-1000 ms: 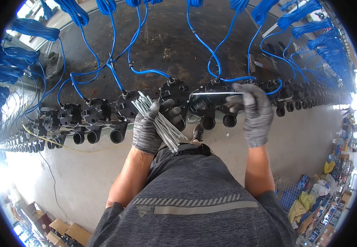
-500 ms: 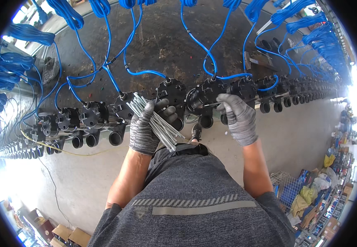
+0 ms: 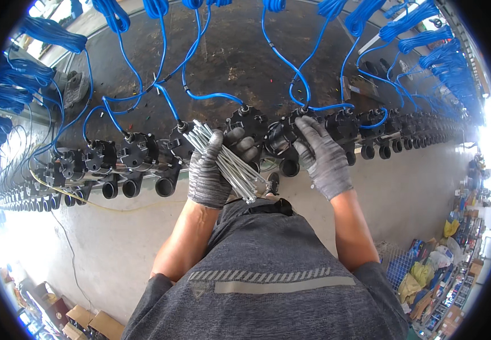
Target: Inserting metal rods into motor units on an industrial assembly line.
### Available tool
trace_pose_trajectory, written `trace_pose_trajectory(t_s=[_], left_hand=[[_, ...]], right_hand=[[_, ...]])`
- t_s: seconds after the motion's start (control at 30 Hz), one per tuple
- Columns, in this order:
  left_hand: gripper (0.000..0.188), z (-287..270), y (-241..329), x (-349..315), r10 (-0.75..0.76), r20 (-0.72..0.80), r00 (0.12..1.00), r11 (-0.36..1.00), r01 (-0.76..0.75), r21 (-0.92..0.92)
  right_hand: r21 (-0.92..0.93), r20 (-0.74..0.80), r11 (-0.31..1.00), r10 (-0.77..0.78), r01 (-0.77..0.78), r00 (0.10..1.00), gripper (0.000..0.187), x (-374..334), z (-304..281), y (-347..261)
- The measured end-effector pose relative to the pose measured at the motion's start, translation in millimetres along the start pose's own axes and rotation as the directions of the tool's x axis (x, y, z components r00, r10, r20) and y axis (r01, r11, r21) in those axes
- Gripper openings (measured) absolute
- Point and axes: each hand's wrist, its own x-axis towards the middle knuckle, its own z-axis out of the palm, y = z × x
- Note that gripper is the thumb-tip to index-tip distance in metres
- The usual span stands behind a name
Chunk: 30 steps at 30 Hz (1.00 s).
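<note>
My left hand (image 3: 214, 173), in a grey knit glove, is closed around a bundle of long thin metal rods (image 3: 237, 170). The rods slant from upper left to lower right across the palm. My right hand (image 3: 325, 158), gloved likewise, reaches onto a black round unit (image 3: 282, 135) with its fingers stretched out and the thumb apart. Its fingertips rest against the right side of that unit; no rod shows in them. Another black unit (image 3: 246, 120) stands just left of it, partly behind my left fingers. A blue cable (image 3: 303, 93) enters the unit from above.
A long row of similar black units with short pipe openings (image 3: 166, 186) runs left and right along the bench edge. Coiled blue cables (image 3: 111, 16) hang beyond the dark bench top (image 3: 228, 62). Boxes (image 3: 106, 324) and a wire basket (image 3: 398, 266) stand on the floor behind.
My right hand moved forward onto the black unit; the thin rod it pinched before is no longer visible. The view shifted slightly, while my left hand keeps its rods.
</note>
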Motion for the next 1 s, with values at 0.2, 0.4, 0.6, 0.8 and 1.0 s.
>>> trace_pose_trajectory(t_s=[0.2,0.4,0.6,0.8,1.0], left_hand=[[0.046,8.6,-3.2,5.4,-0.032,0.009,0.999,0.999,0.032,-0.013],[0.035,17.0,-17.0,8.0,-0.044,0.148,0.988,0.999,0.047,-0.017],[0.029,43.8,-52.7,2.0,-0.004,0.012,1.0,0.986,0.002,0.164],[0.025,53.7,-99.4,7.3,0.069,-0.061,0.996,0.994,-0.064,0.087],[0.021,64.5,-128.3,12.6,0.122,-0.148,0.981,0.991,-0.114,0.065]], right_hand=[[0.364,0.448,0.91,0.014,-0.197,0.894,0.024,-25.5,-2.2,-38.0],[0.468,0.328,0.841,0.118,-0.27,0.937,0.02,-30.3,-4.7,-10.1],[0.806,0.01,0.566,0.279,-0.173,0.96,0.011,1.9,-43.7,36.3],[0.813,-0.267,0.573,0.217,0.099,0.939,0.011,31.8,-86.8,126.0],[0.419,-0.15,0.822,-0.357,0.386,0.922,0.013,74.4,-43.0,165.4]])
